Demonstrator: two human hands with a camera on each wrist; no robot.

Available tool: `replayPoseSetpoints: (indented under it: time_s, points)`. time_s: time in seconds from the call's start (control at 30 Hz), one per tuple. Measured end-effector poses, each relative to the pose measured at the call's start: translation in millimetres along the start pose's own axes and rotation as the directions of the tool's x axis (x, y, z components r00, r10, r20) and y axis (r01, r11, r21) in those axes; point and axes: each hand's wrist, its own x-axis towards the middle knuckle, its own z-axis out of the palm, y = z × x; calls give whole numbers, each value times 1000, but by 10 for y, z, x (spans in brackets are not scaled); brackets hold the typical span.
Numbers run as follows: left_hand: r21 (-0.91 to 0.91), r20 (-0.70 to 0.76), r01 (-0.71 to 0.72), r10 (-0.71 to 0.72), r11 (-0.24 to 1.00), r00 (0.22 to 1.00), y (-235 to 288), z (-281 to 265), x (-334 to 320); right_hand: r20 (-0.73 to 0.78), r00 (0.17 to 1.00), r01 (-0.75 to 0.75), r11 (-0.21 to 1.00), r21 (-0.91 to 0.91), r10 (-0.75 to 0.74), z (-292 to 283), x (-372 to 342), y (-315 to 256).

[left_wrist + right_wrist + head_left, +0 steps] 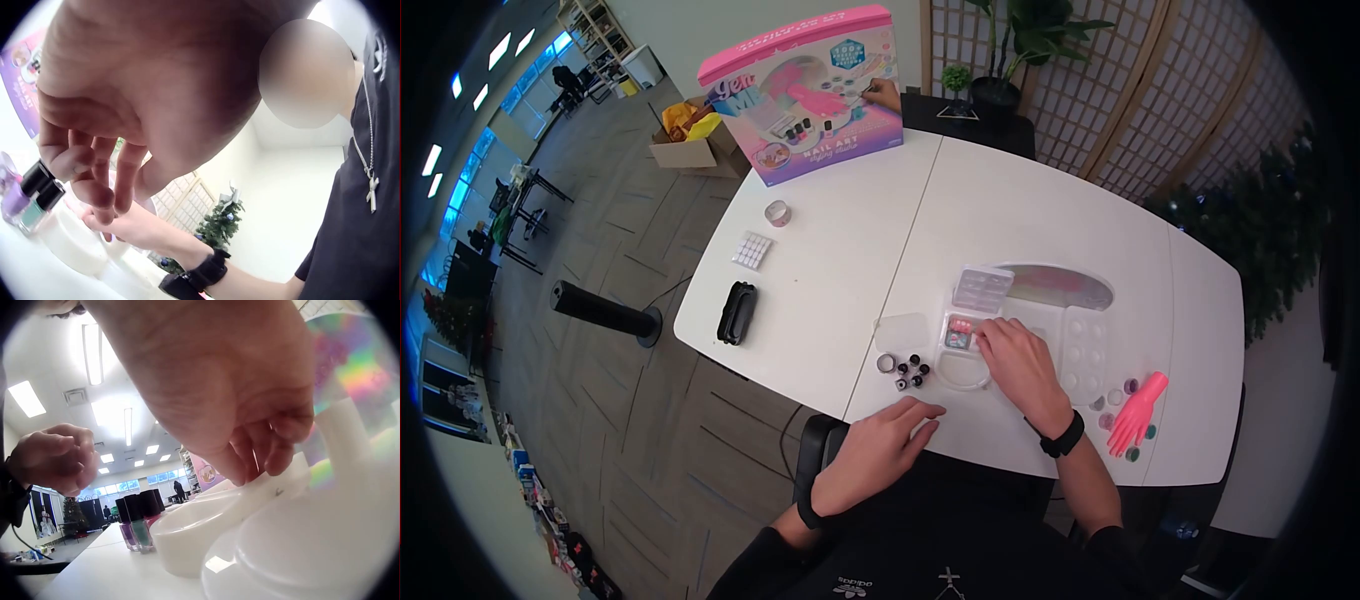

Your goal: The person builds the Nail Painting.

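Observation:
My right hand (1022, 365) reaches over a white plastic nail-art station, its fingers bent down at a small compartment box (948, 341) of pink and grey pieces. In the right wrist view the fingertips dip behind the station's white rim (200, 515), so I cannot tell whether they pinch a piece. A raised lid (983, 288) with several sections stands behind the box. My left hand (878, 450) hovers by the table's near edge, fingers loosely bent and holding nothing. Just beyond it, several black-capped nail polish bottles (914, 371) stand in a cluster beside a small round jar (886, 363).
A pink model hand (1138, 413) lies at the right among small glitter pots (1131, 385). A curved mirror (1060, 286) backs the station. Farther left are a black case (738, 313), a white gridded block (752, 251), a tape-like roll (777, 213) and the kit's box (805, 100).

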Motion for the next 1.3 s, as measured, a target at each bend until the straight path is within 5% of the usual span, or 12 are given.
replayPoseSetpoints:
  time_s: [0.23, 0.67, 0.87, 1.03, 1.17, 1.3]
  points:
    - [19, -307, 130, -118, 991, 944, -326, -216, 59, -19, 999, 50, 999, -7, -50, -21, -6, -11]
    - [281, -296, 118, -31, 952, 955, -815, 42, 269, -42, 996, -71, 979, 191, 81, -186, 7, -96]
    - [176, -461, 128, -33, 976, 887, -766, -48, 201, 2, 991, -126, 912, 390, 136, -420, -111, -225]
    - [36, -515, -146, 143, 989, 845, -393, -180, 72, 167, 985, -155, 686, 711, 49, -473, -305, -400]
    - [118, -434, -353, 368, 928, 822, -159, -151, 71, 355, 934, -333, 246, 910, -49, -415, -386, -489]
    - [191, -327, -438, 477, 879, 816, -134, -123, 131, 461, 883, -464, -14, 886, -85, -431, -444, -437]
